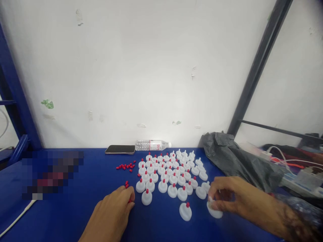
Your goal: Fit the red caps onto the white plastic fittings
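My left hand (113,208) rests low on the blue table with its fingers curled in. A bit of a red tip cap (130,200) shows between its thumb and forefinger. Two more red caps (127,184) lie just beyond the knuckles. On the right, my right hand (224,195) pinches the bare spout of a white nozzle lid (215,212), which looks tilted. Left of it stands a white lid with a red cap (185,211). Several white lids (173,191) fill the middle, many with red caps; some at the back and right have bare spouts.
Loose red caps (126,166) lie left of the lids. A phone (120,149) and a clear plastic bottle (152,145) lie along the wall. A dark grey plastic bag (227,154) and power strip with cables (300,185) are at right. A white cable (17,220) runs at left.
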`<state>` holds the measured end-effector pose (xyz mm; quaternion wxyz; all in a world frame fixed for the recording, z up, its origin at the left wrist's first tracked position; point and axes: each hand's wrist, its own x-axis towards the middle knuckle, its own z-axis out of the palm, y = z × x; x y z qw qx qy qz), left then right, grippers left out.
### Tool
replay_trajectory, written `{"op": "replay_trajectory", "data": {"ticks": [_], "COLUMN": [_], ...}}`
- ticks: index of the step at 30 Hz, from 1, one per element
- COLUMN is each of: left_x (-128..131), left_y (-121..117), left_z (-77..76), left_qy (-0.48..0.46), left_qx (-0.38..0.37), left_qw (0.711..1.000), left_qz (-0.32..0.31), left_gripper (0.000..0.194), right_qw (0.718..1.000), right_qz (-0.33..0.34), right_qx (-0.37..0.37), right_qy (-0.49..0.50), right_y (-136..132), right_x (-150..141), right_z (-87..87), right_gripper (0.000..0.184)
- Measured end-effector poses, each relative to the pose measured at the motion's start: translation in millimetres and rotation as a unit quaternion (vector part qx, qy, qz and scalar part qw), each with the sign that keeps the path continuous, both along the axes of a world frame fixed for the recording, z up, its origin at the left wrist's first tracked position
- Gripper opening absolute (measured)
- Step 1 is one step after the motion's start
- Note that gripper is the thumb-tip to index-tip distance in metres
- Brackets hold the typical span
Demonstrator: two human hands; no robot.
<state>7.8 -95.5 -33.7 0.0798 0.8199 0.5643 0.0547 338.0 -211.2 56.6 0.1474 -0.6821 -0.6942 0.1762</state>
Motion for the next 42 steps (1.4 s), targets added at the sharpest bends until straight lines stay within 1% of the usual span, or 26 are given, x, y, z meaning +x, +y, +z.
{"op": "replay_trajectory", "data": {"ticks": [2,6,8,11,14,16,18,22,25,27,30,34,35,37,39,42], "left_x": [0.0,-2.1,-3.2,-2.7,0.0,1.7,2.6,2.9,3.2,3.7,5.0,5.8,5.5,4.4,3.1,3.2], "left_y": [2.2,7.4,8.7,7.3,3.6,1.3,-0.3,-2.0,-2.5,-2.9,-4.2,-5.9,-5.9,-5.6,-5.4,-8.3], "left_z": [-1.7,-9.8,-12.5,-9.3,1.1,8.0,12.0,11.5,10.8,12.8,17.6,21.3,21.4,20.7,20.2,22.1], "left_qy": [0.023,0.062,0.071,0.081,0.089,0.088,0.085,0.086,0.092,0.093,0.095,0.104,0.106,0.103,0.088,0.039], "left_qx": [0.025,0.072,0.083,0.080,0.055,0.039,0.027,0.042,0.056,0.051,0.033,0.044,0.048,0.058,0.076,0.114], "left_qw": [0.999,0.995,0.994,0.993,0.994,0.995,0.996,0.995,0.994,0.994,0.994,0.992,0.991,0.990,0.991,0.990], "left_qz": [-0.002,0.005,0.009,0.011,0.013,0.013,0.012,0.021,0.025,0.028,0.042,0.059,0.064,0.070,0.073,0.079], "left_gripper": [0.025,0.044,0.056,0.064,0.063,0.060,0.059,0.055,0.054,0.054,0.056,0.060,0.060,0.060,0.059,0.049], "right_qw": [0.999,0.995,0.995,0.999,0.999,0.999,0.998,0.996,0.993,0.993,0.990,0.987,0.986,0.986,0.988,0.990], "right_qz": [-0.013,0.011,0.000,-0.026,-0.011,0.008,0.028,0.075,0.093,0.100,0.099,0.091,0.094,0.105,0.118,0.122], "right_qx": [-0.034,-0.084,-0.084,-0.033,-0.003,-0.009,-0.006,-0.020,-0.018,-0.011,-0.050,-0.077,-0.082,-0.075,-0.047,0.008], "right_qy": [0.010,0.059,0.055,0.028,0.036,0.049,0.049,0.054,0.065,0.066,0.088,0.110,0.112,0.109,0.093,0.071], "right_y": [6.6,22.6,27.5,25.9,16.2,10.8,9.6,19.4,28.9,34.3,42.0,48.3,48.3,45.9,40.8,30.6], "right_x": [-4.4,-7.3,-4.3,-1.4,-7.3,-15.3,-23.7,-34.5,-36.8,-36.5,-34.9,-37.8,-40.0,-45.6,-52.1,-61.7], "right_z": [-0.3,-9.5,-14.5,-13.3,-3.1,2.5,3.4,-8.7,-19.9,-25.1,-30.4,-33.6,-33.1,-30.0,-24.2,-13.0], "right_gripper": [0.015,0.013,0.019,0.027,0.026,0.026,0.027,0.026,0.024,0.021,0.015,0.023,0.023,0.018,0.010,0.008]}}
